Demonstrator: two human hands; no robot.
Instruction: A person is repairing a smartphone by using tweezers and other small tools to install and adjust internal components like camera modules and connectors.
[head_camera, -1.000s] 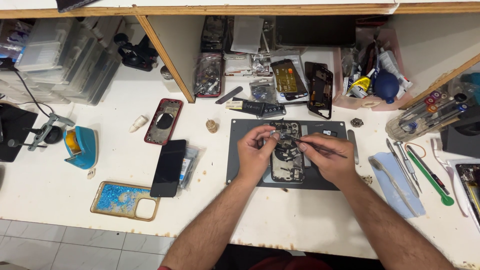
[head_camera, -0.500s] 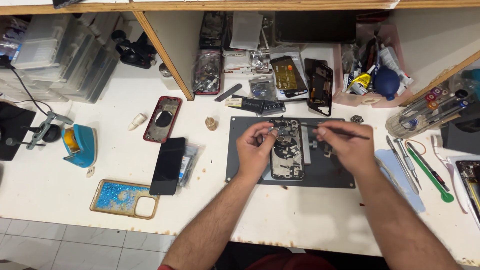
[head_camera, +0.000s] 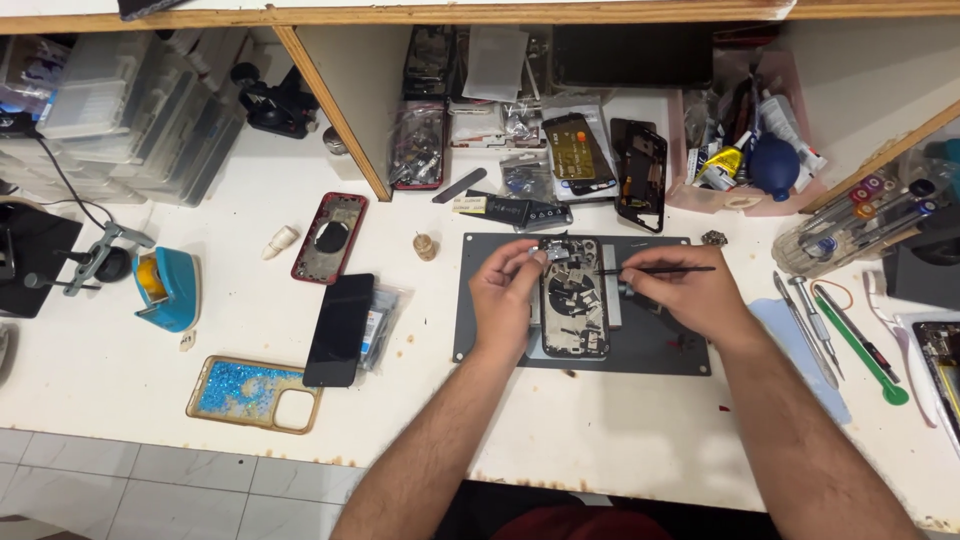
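On the white bench (head_camera: 640, 420) lies a dark work mat (head_camera: 660, 345), and on it the opened phone (head_camera: 574, 300), long axis pointing away from the person. The left hand (head_camera: 507, 295) is closed, pinching a small part at the phone's top edge. The right hand (head_camera: 685, 295) grips a thin dark tool (head_camera: 665, 269), lying sideways, tip toward the phone.

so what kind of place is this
Most likely a phone repair bench: an opened phone lies on a dark work mat, loose phone frames lie about, and screwdrivers sit by the right hand.
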